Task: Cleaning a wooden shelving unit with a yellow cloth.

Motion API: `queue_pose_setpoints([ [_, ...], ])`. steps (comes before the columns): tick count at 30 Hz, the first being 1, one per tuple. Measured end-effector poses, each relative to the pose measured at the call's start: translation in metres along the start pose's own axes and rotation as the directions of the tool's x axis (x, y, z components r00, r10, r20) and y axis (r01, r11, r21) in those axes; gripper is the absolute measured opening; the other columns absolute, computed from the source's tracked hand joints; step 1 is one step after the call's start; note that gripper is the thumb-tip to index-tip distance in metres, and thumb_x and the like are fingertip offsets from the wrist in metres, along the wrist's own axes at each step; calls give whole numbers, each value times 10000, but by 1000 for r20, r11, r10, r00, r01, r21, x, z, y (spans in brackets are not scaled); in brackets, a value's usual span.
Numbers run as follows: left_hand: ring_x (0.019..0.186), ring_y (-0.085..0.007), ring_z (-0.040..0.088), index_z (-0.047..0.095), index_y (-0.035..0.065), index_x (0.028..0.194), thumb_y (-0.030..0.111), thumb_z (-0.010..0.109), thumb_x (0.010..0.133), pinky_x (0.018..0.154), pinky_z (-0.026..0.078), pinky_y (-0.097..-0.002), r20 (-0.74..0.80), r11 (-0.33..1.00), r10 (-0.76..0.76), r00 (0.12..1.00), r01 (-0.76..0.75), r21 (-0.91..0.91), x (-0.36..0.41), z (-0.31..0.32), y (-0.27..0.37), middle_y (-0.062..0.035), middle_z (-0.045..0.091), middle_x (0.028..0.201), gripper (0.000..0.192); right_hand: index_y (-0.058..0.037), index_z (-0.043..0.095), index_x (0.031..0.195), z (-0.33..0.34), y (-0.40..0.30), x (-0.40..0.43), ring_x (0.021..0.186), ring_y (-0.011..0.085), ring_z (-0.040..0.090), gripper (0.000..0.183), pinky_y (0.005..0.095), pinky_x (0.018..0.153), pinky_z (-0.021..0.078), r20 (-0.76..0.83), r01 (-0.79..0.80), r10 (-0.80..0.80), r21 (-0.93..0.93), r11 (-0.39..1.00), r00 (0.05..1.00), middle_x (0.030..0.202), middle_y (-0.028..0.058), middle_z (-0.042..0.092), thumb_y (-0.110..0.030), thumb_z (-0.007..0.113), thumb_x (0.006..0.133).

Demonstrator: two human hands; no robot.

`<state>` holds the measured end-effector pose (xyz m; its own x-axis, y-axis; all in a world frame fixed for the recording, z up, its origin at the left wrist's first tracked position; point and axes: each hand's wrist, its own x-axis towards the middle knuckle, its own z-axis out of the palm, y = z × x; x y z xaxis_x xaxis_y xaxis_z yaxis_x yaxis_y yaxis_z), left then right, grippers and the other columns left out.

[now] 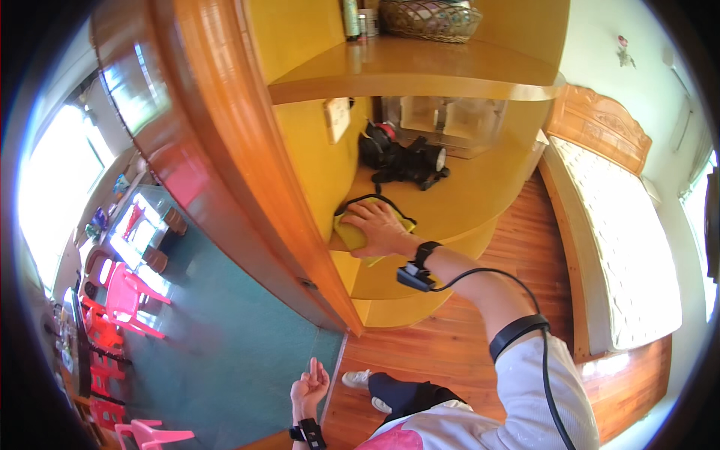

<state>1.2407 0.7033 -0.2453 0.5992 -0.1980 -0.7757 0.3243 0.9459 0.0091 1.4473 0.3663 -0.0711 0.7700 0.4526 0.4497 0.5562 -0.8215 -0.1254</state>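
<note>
My right hand (376, 225) lies spread over a yellow cloth (351, 235) with a dark edge, holding it down on a curved wooden shelf (450, 208). The cloth sits at the shelf's left end, near the yellow side panel. Just behind it rests a bundle of black gear (408, 160) with straps and a round pale lens-like part; a strap reaches the cloth. My left hand (310, 385) hangs low beside the door frame, its fingers partly curled. Nothing shows in it.
A wooden door frame (281, 185) rises close on the left. Above is another shelf (416, 62) with a wicker basket (433, 22) and bottles. A clear plastic case (450, 121) stands behind the gear. Pink plastic chairs (126, 298) are at left, a bed (619, 242) at right.
</note>
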Motion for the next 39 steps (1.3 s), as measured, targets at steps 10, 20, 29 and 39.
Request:
queue_pose_setpoints([
  [10,909,-258,574,561,40,745,-11,480,775,781,459,-348,226,834,-88,970,-52,549,12,123,-95,-139,637,1000,100,-223,452,1320,-10,15,-72,1339,298,275,568,483,1106,172,15,-18,18,15,1000,1000,1416,77,372,-561,458,864],
  [20,725,-145,541,566,14,840,6,483,876,693,427,-245,853,-147,400,335,-896,420,1,227,-205,-94,613,860,91,-190,512,1270,-111,286,-181,1291,295,351,574,449,1084,214,-151,-485,464,-160,860,873,1360,102,442,-570,448,844],
  [29,931,-158,516,548,14,935,-18,497,847,783,433,-263,787,-479,610,96,-747,462,63,223,-272,-82,554,1019,107,-200,531,1235,-145,442,-176,1208,255,384,526,418,987,273,-102,-411,398,-244,878,912,1292,53,472,-549,460,848],
  [39,731,-189,595,608,-13,870,65,621,787,623,474,-305,614,-589,14,789,-489,643,25,91,-317,-105,611,764,114,-158,582,1166,-103,332,-211,1232,322,377,445,512,1026,214,-345,-422,365,-105,901,865,1284,111,480,-399,546,795],
])
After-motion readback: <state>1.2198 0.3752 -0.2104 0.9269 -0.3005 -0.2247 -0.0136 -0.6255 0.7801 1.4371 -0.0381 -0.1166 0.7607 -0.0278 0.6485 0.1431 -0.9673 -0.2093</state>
